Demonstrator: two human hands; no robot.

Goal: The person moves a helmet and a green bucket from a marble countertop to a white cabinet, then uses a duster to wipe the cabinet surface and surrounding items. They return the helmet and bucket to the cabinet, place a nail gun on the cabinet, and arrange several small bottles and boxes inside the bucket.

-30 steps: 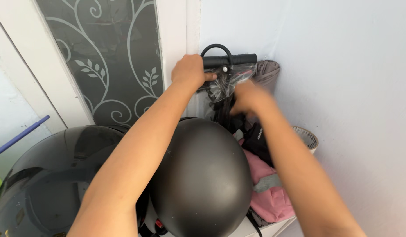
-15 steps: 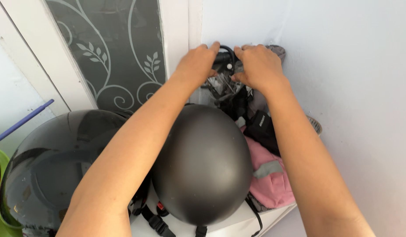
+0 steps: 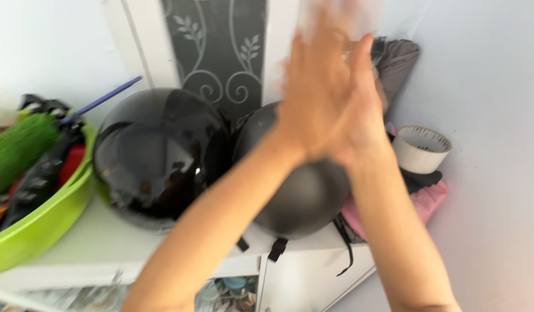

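Both hands are raised and motion-blurred in front of the wall corner. My left hand (image 3: 310, 92) and my right hand (image 3: 362, 115) lie flat against each other with fingers stretched upward, and nothing shows in either. A pale blur sits at the fingertips. Behind and below the hands is a matte black helmet (image 3: 301, 199), partly hidden by my arms. A glossy black helmet (image 3: 157, 150) stands to its left. The black handle and clear bag are hidden from view.
Both helmets rest on a white cabinet top (image 3: 105, 240). A lime green basin (image 3: 42, 222) holding a green brush (image 3: 16, 147) and a blue stick (image 3: 102, 99) stands at left. A grey cloth (image 3: 397, 60), a white round container (image 3: 420, 149) and a pink cloth (image 3: 428, 199) crowd the right corner by the wall.
Both hands have come off the black handle and bag in the corner and drawn back together. The view has swung left and down, showing the green basin.
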